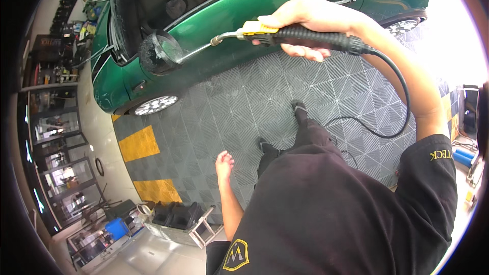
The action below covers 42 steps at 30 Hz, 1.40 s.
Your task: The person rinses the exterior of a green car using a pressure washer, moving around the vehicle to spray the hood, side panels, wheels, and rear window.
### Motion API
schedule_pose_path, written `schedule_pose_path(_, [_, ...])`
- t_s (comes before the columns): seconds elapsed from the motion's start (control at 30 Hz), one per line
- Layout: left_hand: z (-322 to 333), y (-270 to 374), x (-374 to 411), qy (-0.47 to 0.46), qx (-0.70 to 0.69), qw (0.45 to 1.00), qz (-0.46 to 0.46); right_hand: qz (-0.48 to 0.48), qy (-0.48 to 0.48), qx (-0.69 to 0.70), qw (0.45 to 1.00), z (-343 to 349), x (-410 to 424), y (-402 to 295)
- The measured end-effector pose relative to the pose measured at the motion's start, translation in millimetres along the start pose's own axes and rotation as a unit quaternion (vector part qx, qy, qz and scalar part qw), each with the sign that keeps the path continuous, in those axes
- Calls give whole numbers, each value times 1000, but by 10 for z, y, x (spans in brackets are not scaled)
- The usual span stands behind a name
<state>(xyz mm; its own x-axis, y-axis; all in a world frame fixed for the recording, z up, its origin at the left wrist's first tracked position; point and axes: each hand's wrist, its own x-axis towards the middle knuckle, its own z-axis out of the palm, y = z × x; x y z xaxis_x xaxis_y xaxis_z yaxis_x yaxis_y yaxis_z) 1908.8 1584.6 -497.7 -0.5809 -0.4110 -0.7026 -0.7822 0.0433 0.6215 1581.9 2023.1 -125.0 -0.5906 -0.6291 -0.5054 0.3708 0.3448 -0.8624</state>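
My right hand (305,19) is wrapped around the black ribbed handle of a pressure washer gun (313,38) with a yellow trigger part. Its thin metal lance points left and down, the end overlapping the black side mirror (158,51) of a green car (225,15). Whether the tip touches the mirror cannot be told. Drops cover the mirror housing. From the handle's rear a black hose (407,95) loops down to the floor. My left hand (224,164) hangs low over the floor, empty, its fingers loosely curled.
Grey patterned floor tiles (237,103) with yellow blocks (139,143) lie beside the car. The hose trails near my feet. At lower left stand a folded metal stepladder (202,229), black containers (183,215) and a blue bin (117,229). Crowded shelves line the upper left.
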Motion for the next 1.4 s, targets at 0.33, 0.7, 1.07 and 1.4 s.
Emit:
schedule_pose_path(0.33, [444,479,-401,123,27,992,19,-62,-72,33,995,-527,492,132])
schedule_pose_path(0.7, [404,3424,87,307,180,893,276,-42,-83,71,993,-693,522,427])
schedule_pose_path(1.07, [433,4037,1468,333,82,884,318,-29,-61,141,988,-747,246,606])
schedule_pose_path(1.4, [415,3942,1488,309,56,840,442,5,-109,162,981,-569,298,699])
